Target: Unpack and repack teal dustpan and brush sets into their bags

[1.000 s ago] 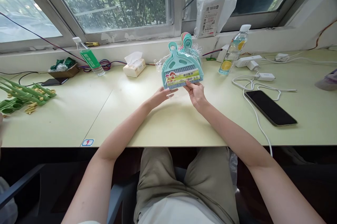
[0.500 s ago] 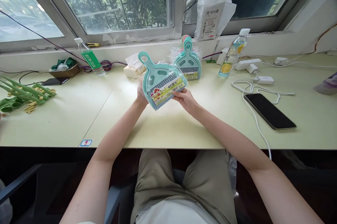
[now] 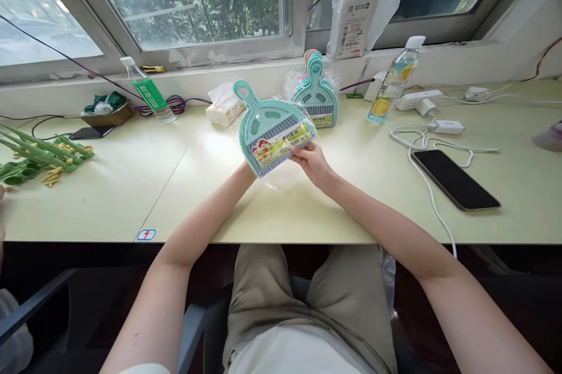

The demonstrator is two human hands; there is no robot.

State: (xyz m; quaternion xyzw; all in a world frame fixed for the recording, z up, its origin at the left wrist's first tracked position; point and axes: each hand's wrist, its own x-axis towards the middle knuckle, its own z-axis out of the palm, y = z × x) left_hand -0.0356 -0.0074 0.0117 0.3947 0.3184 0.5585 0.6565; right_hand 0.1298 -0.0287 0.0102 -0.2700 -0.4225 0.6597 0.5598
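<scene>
A mint-green dustpan and brush set in clear plastic wrap is held up over the table, tilted, with its handle to the upper left. A printed label with red mushrooms crosses its grey bristles. My right hand pinches its lower right edge, thumb on the front. Behind its lower left side goes my left wrist; the fingers of that hand are hidden by the dustpan. Just beyond stands a stack of wrapped dustpan sets, mint in front with pink and other colours behind, leaning by the window wall.
A tissue pack and a green-labelled bottle stand at the back left. Green plastic stalks lie far left. To the right are a lemon-printed bottle, white charging cables and a black phone.
My left hand has slid behind the dustpan set, so its fingers no longer show. The set has shifted slightly in view; my right hand keeps its hold on the edge.
</scene>
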